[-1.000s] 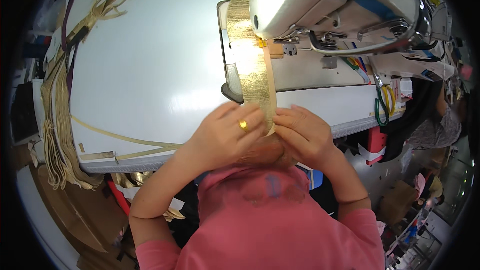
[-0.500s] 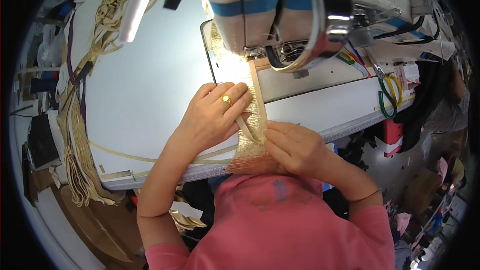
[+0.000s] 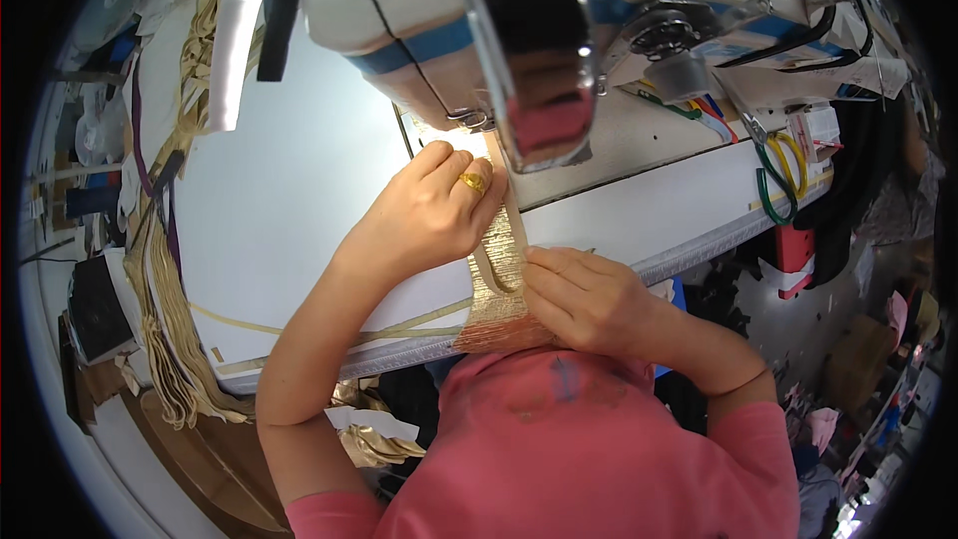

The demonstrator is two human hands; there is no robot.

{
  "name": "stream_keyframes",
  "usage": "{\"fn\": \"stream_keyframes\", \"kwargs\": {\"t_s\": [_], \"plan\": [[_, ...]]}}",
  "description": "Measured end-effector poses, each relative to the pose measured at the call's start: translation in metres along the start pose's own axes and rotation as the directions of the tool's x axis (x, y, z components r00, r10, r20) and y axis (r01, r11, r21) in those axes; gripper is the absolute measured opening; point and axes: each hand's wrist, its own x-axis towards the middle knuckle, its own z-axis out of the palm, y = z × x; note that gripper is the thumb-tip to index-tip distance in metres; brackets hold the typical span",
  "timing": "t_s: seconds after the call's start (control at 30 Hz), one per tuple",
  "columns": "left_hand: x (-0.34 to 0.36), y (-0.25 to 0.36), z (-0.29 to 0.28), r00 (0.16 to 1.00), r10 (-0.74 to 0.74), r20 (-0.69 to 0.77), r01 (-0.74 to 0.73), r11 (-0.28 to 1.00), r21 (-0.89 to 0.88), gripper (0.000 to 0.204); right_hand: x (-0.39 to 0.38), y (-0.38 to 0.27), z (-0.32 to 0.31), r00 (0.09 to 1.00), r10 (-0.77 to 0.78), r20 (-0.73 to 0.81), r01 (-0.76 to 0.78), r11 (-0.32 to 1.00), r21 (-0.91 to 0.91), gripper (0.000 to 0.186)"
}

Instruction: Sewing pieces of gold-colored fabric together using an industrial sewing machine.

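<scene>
A gold textured fabric strip (image 3: 502, 304) runs from the table's front edge up under the sewing machine (image 3: 399, 10), with a narrow beige tape (image 3: 515, 220) along its right side and looped back over it. My left hand (image 3: 429, 210), a yellow ring on it, lies on the strip just below the needle area, its fingers bent and pressed together on the fabric; what lies under the fingertips is hidden. My right hand (image 3: 589, 299) pinches the tape at the strip's right edge, lower down near the table's front. The needle is largely hidden behind the machine head.
The white table (image 3: 269, 200) carries bundles of beige strips (image 3: 150, 329) hanging at its left. Scissors (image 3: 758, 160) with green and yellow loop-handled tools (image 3: 798, 180) lie at the right, beside a small white box (image 3: 813, 130). A red object (image 3: 793, 245) is below the table's right end.
My left hand has moved up the strip toward the needle, its fingers now more bent. My right hand has shifted down, still pinching the tape. The view has shifted, bringing the machine head closer.
</scene>
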Motion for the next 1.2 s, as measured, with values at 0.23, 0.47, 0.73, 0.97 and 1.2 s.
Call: {"fn": "stream_keyframes", "kwargs": {"t_s": [0.23,0.47,0.73,0.97,1.2], "plan": [[0.001,-0.003,-0.004,0.999,0.023,0.034,-0.023,1.0,-0.005,0.023,-0.004,0.002,-0.003,0.999,0.027,0.041,-0.028,1.0,0.011,0.024],[-0.002,0.0,0.002,0.989,-0.1,-0.11,0.093,0.994,-0.064,0.026,-0.002,0.003,-0.003,0.999,-0.007,0.042,0.006,1.0,0.01,0.019],[-0.007,0.0,0.006,0.989,-0.136,-0.061,0.132,0.989,-0.067,0.017,0.001,0.003,-0.004,0.999,-0.002,0.05,0.001,1.0,0.029,0.02],[-0.018,0.013,0.008,0.938,-0.344,-0.051,0.305,0.884,-0.355,0.033,0.003,0.005,-0.008,0.997,0.007,0.079,-0.011,0.998,0.057,0.024],[-0.021,0.016,0.007,0.932,-0.36,-0.042,0.322,0.875,-0.361,0.035,0.006,0.006,-0.01,0.996,-0.012,0.093,0.009,0.999,0.03,0.029]]}}
